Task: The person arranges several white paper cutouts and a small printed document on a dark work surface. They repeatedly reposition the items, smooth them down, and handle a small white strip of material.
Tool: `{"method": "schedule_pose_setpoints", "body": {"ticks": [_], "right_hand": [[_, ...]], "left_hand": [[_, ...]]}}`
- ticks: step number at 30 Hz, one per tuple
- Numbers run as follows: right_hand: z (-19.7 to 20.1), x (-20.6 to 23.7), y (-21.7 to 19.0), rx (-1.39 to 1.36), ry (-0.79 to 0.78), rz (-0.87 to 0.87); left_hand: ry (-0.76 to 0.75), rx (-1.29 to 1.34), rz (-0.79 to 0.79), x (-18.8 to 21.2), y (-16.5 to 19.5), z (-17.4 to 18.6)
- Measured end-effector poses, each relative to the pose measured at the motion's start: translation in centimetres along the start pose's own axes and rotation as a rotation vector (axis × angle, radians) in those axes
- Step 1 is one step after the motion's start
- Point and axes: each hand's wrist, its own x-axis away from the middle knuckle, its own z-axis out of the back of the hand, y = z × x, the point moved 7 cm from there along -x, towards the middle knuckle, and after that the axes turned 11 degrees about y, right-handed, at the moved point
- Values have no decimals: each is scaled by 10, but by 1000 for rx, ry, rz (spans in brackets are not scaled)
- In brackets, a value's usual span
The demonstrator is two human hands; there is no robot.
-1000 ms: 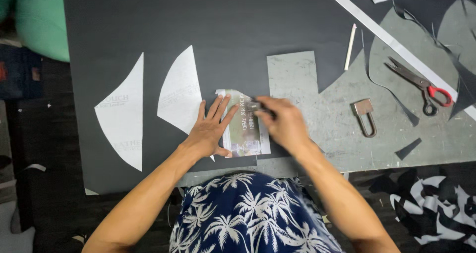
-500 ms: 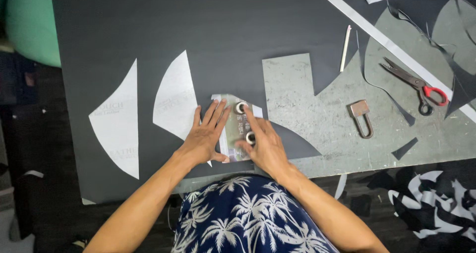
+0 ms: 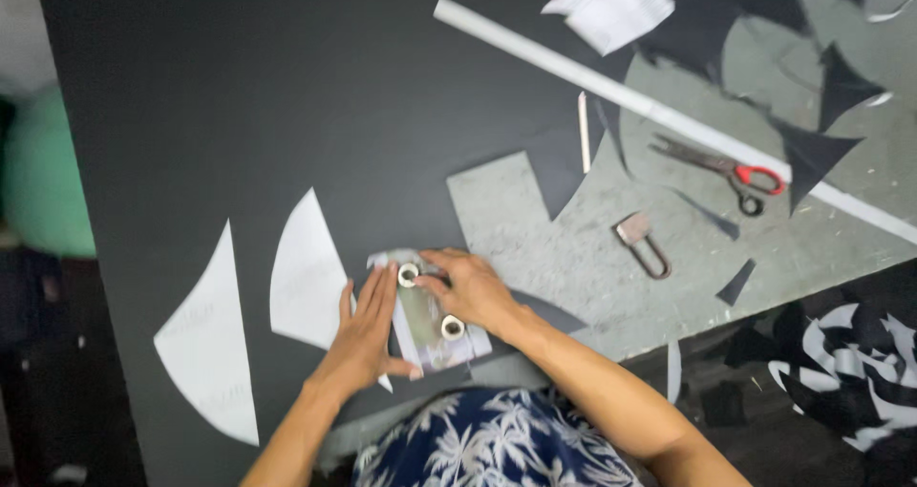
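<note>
**Pattern card pinned under two ring weights on dark cloth**

The pattern card (image 3: pixel 427 315), a small greyish rectangle with pale edges, lies on the black fabric (image 3: pixel 287 95) near the table's front edge, directly before the person. At far left, a white curved paper piece (image 3: pixel 205 339) rests flat on the cloth, and a second fan-shaped paper piece (image 3: pixel 306 272) lies just beside it, its right edge running under the left hand (image 3: pixel 368 329). That hand lies flat and open, fingers together, pressed along the card's left side with the thumb touching its lower edge; it grasps nothing. Two small metal rings sit on the card: the upper ring (image 3: pixel 408 275) near its top and the lower ring (image 3: pixel 453 328) near its bottom right. The right hand (image 3: pixel 468 286) covers the card's right side, fingertips reaching to the upper ring; whether they pinch it or merely touch it is hard to tell through the blur. Further right, bare grey tabletop (image 3: pixel 573 267) shows where the cloth has been cut away. On it stand a small metal clip (image 3: pixel 642 243) and, well apart, red-handled scissors (image 3: pixel 721 167). A long white ruler (image 3: pixel 611 91) runs diagonally behind them.
</note>
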Motion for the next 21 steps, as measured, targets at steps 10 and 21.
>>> {"method": "schedule_pose_setpoints", "body": {"ticks": [10,21], "right_hand": [[185,-85,98,574,657,-19],[123,-35,47,-171,391,-87]], "left_hand": [[-39,246,309,-11,-3,17],[744,905,535,-48,43,23]]}}
